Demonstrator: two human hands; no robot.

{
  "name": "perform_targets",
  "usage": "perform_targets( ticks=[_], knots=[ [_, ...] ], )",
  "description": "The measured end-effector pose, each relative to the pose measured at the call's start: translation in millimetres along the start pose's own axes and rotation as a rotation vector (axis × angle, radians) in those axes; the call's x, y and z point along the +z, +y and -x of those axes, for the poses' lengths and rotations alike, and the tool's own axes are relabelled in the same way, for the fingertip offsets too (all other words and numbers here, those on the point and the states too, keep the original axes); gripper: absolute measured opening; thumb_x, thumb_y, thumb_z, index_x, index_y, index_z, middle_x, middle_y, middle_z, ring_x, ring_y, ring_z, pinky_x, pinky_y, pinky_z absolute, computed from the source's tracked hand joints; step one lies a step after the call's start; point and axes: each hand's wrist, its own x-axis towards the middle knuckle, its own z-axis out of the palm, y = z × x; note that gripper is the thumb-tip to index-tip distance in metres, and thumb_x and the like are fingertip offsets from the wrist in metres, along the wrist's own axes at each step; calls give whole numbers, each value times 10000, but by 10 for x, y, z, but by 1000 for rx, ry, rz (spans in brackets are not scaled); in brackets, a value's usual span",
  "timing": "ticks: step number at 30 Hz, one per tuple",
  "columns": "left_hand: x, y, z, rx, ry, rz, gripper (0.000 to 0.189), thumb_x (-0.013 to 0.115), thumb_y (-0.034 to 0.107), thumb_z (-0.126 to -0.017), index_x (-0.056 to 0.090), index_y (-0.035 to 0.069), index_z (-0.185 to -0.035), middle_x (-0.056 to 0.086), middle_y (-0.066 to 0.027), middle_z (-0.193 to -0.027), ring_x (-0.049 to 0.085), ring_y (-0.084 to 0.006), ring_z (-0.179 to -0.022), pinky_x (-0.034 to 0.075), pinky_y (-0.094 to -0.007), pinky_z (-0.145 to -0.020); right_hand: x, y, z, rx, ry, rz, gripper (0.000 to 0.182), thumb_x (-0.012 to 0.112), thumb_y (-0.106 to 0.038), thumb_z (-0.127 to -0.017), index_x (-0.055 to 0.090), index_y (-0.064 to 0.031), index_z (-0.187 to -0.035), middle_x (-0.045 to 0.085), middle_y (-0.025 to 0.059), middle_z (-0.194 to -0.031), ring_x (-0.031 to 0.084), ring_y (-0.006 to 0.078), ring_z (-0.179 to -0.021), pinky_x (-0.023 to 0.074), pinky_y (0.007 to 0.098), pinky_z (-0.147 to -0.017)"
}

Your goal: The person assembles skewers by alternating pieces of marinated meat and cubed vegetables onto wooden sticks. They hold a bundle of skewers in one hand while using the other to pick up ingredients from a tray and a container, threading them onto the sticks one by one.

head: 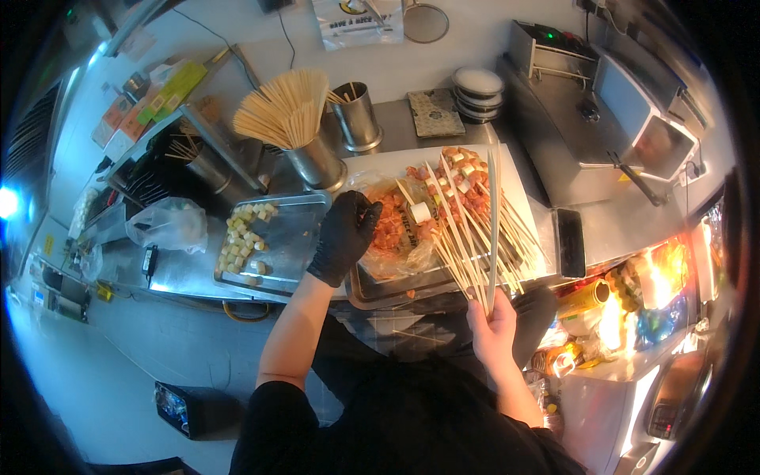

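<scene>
My left hand (347,234), in a black glove, is over the left side of a clear plastic bag of raw marinated meat (386,228), fingers curled; whether they hold anything is hidden. My bare right hand (493,326) grips the lower ends of several wooden skewers (492,225), which fan out upward over the bag. A white chunk (420,212) is threaded on a skewer above the meat. Loaded meat skewers (469,172) lie piled on a white board (516,178), bare ends towards me. Left of my gloved hand, a metal tray (297,249) holds pale cubes (243,231).
Behind the trays stand a metal canister (314,163) crammed with skewers and another canister (356,119). Stacked bowls (478,89) and a patterned plate (436,113) are at the back. A metal appliance (564,130) and a black phone-like slab (570,243) are at the right.
</scene>
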Motion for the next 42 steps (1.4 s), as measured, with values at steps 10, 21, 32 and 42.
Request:
perform_targets(
  ticks=[10, 21, 32, 42],
  knots=[
    [348, 20, 23, 272, -266, -354, 179, 704, 205, -803, 670, 51, -890, 664, -156, -807, 660, -333, -774, 531, -444, -713, -45, 47, -26, -94, -14, 113, 153, 552, -36, -959, 575, -9, -1108, 502, -50, -706, 431, 27, -567, 333, 179, -507],
    [365, 0, -38, 143, -218, 16, 188, 696, 216, -804, 682, 42, -873, 671, -166, -833, 657, -358, -795, 524, -435, -745, -148, 40, 29, -15, -7, 117, 179, 582, -19, -933, 618, -4, -1108, 575, -36, -855, 443, 15, -680, 365, 178, -587],
    [459, 89, -89, 209, -90, -115, 222, 689, 258, -826, 638, 50, -769, 629, -141, -714, 641, -330, -707, 514, -423, -658, -200, 36, 63, -39, 54, 134, 139, 595, -28, -931, 621, -22, -1068, 547, -54, -755, 447, 5, -637, 349, 174, -547],
    [412, 1, -2, 274, -546, -305, 267, 692, 256, -832, 684, 56, -1008, 668, -126, -921, 657, -325, -867, 523, -408, -801, -168, 47, 69, -46, 49, 10, 144, 599, -26, -931, 624, -28, -1073, 549, -55, -768, 440, 5, -618, 345, 169, -535]
  ],
)
